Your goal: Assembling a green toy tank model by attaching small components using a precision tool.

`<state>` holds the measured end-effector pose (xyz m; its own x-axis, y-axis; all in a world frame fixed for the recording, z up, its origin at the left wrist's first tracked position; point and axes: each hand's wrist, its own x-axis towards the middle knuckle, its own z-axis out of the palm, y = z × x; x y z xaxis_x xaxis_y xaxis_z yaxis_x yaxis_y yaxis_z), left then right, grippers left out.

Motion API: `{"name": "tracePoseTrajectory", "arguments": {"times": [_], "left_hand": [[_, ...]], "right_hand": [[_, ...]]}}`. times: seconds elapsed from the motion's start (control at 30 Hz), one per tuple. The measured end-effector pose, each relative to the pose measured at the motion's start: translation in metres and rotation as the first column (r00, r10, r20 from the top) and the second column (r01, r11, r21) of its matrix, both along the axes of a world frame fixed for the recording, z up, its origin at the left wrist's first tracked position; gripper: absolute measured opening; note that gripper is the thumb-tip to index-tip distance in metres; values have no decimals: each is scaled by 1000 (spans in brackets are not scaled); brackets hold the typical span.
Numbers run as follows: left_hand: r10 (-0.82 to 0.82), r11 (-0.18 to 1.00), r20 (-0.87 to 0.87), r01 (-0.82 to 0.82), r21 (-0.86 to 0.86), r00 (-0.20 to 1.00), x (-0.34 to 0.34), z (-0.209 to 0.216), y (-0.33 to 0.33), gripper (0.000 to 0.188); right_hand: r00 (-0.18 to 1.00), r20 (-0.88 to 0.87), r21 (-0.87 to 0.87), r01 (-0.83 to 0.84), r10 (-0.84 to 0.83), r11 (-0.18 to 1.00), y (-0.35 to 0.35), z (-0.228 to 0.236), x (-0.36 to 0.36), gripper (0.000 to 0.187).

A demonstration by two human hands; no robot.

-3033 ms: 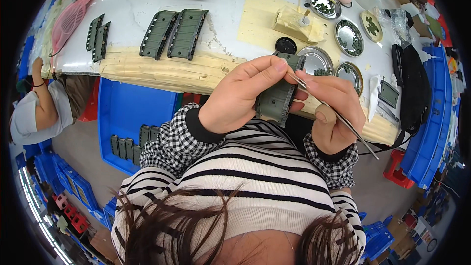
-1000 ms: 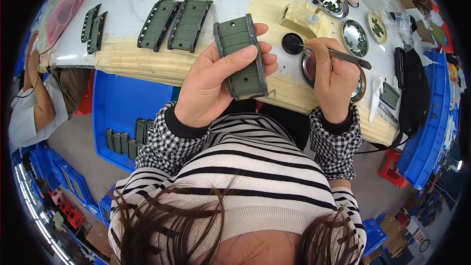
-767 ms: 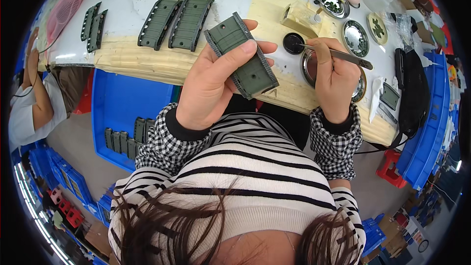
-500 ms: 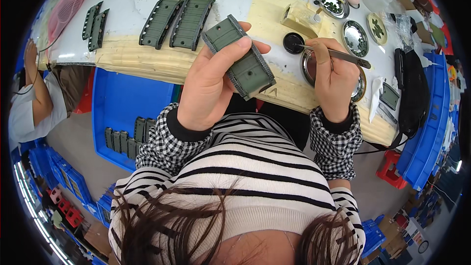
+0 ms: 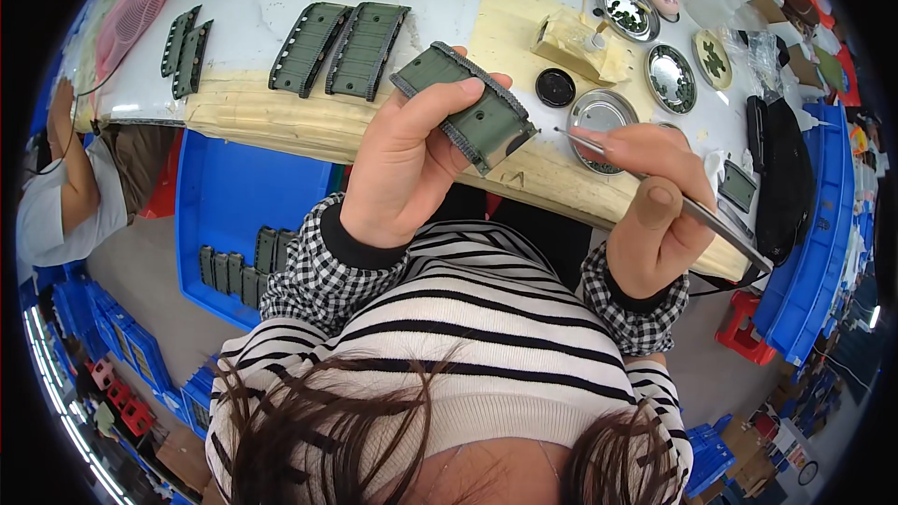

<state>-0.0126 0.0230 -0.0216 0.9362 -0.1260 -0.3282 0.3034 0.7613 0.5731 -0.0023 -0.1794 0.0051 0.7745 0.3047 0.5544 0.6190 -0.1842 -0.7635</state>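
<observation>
One glossy white tabletop, its near edge wrapped in padded cream material, stretches from ten to two o'clock. Lower, at nine o'clock, sits a rectangular blue plastic bin. Two curved, ribbed, dark green panels lie side by side at eleven o'clock. At twelve o'clock, a dark green plate with grey toothed edges tilts in the left hand, whose grip clasps it, thumb across its face. At three o'clock, the right hand's grip pinches slim silver metal tweezers, their tip just beside the plate's corner, apart from it. At two o'clock rests a round shiny metal dish; at one, a small round black lid.
</observation>
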Motion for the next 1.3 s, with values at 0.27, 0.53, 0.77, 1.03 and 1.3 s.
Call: {"name": "tracePoseTrajectory", "arguments": {"times": [0.27,0.53,0.77,1.03,1.3], "left_hand": [[-5,999,-12,4,-55,1000,0,-2,-2,32],[1,998,0,0,-64,1000,-1,-3,-3,34],[-4,998,1,4,-62,1000,0,-3,-2,33],[6,998,6,-6,-69,1000,-1,-3,-4,31],[-1,998,-4,1,-56,1000,1,-5,-7,29]], "right_hand": [[997,-34,32,-62,63,998,8,-5,-2,15],[996,-70,45,-46,49,998,11,-6,-4,13],[994,-102,53,-20,26,998,13,-7,-6,14],[998,-46,14,-43,44,999,10,-9,-3,14],[1000,3,-46,-28,28,999,7,-11,-2,14]]}}
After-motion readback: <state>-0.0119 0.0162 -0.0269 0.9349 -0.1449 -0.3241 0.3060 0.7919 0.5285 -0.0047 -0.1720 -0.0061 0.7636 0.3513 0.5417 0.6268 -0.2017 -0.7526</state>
